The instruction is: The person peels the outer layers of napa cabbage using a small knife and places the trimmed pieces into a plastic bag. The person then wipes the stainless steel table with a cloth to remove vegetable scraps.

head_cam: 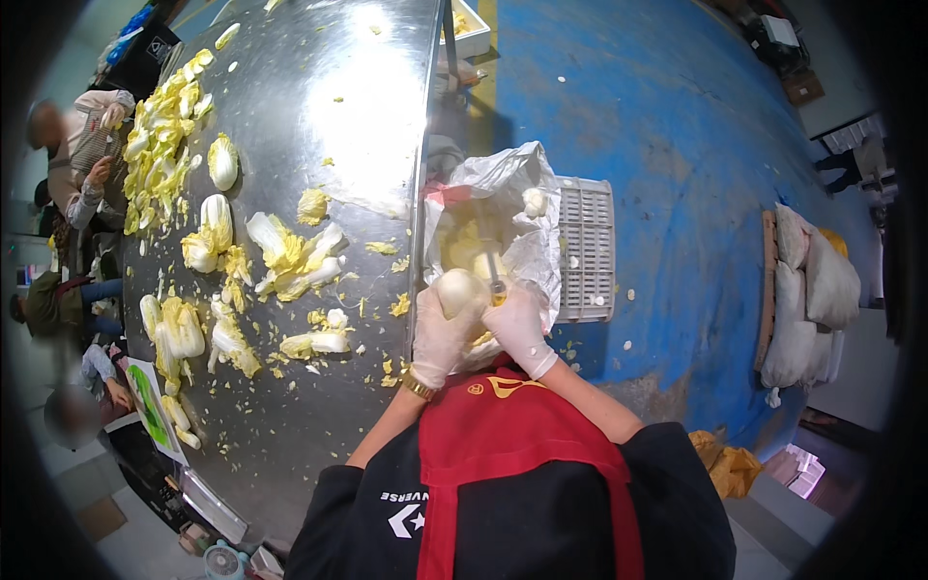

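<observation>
My left hand [437, 335], in a white glove with a gold watch at the wrist, holds a pale, rounded napa cabbage [457, 291] with its smooth end up. In my gloved right hand [519, 323] is a knife; its yellowish handle [498, 291] shows above the fingers, and the dark blade [493, 261] points away from me. Both hands are close together over a white plastic sack [533, 250] with its mouth spread wide. Yellow leaves [464, 235] lie inside it, partly blurred. A white cabbage piece [535, 202] rests on the sack's far right side.
To the left, a steel table [283, 406] bears cabbage heads [223, 161] and a heap of loose leaves [163, 145]. People stand along its far side. A grey plastic crate [586, 246] stands right of the sack on the blue floor [674, 217]. Filled sacks [805, 312] lie farther right.
</observation>
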The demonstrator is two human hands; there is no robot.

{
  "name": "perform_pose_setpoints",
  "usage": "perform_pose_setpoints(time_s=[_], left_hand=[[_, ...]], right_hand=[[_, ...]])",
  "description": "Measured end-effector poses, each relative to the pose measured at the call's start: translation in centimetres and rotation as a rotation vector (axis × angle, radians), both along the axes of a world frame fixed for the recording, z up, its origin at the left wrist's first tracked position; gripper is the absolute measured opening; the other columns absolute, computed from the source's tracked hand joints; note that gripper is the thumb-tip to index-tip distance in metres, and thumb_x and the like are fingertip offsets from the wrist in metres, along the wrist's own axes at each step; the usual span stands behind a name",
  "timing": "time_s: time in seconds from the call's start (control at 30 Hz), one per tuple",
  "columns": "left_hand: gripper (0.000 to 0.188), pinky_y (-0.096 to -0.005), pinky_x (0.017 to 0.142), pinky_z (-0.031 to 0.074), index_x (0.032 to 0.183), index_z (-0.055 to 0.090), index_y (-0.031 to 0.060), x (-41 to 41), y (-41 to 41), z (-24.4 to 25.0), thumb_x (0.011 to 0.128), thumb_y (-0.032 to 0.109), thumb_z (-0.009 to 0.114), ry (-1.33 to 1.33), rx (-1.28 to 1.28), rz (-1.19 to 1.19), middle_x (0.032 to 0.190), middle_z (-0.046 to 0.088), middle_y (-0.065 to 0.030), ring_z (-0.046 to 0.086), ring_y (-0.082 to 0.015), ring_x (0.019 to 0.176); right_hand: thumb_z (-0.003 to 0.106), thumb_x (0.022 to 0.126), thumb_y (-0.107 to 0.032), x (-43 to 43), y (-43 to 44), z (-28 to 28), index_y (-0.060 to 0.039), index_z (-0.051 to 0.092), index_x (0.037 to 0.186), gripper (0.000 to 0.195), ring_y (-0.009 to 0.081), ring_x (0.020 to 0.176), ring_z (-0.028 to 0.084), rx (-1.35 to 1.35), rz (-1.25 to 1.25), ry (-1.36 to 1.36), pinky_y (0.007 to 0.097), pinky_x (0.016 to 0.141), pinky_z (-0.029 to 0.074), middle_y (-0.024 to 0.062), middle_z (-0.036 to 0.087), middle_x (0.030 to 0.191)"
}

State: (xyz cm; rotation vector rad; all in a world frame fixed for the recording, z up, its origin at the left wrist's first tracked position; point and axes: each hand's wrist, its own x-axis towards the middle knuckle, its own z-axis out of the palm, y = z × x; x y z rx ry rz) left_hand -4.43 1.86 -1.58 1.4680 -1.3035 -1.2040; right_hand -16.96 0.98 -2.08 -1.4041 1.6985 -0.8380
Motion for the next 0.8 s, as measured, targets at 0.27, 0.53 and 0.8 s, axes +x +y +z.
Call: perform_pose_setpoints(time_s=[0.27,0.53,0.8], left_hand=[[0.064,-0.0297,0.087,0.049,0.130,0.047,-0.0020,4.2,0.8,-1.6,0.092,0.049,0.054,0.508,0.097,0.111,0.110,0.063,-0.0109,0.060,-0.0158,0.098],[0.063,-0.0340,0.084,0.051,0.131,0.043,0.0053,3.9,0.5,-1.7,0.090,0.052,0.055,1.046,0.291,0.226,0.106,0.060,-0.0118,0.061,-0.0217,0.096],[0.057,-0.0333,0.098,0.042,0.134,0.038,0.0068,1.7,0.0,-1.0,0.097,0.050,0.043,0.873,0.111,0.198,0.125,0.049,-0.0073,0.050,-0.0172,0.115]], right_hand=[[0.067,0.075,-0.031,-3.4,-2.7,-2.8,0.0020,0.063,0.102,0.043,0.0384,0.068,0.064,0.035,0.021,0.218,0.0427,0.063,0.052,0.0234,0.064,0.072],[0.072,0.078,-0.040,-1.3,-1.5,3.1,-0.0037,0.065,0.102,0.044,0.0324,0.071,0.065,0.266,0.228,-0.182,0.0376,0.066,0.052,0.0146,0.066,0.078],[0.073,0.076,-0.033,1.6,-0.9,3.2,-0.0011,0.061,0.107,0.046,0.0311,0.083,0.066,-0.118,0.231,-0.044,0.0356,0.073,0.052,0.0142,0.066,0.091]])
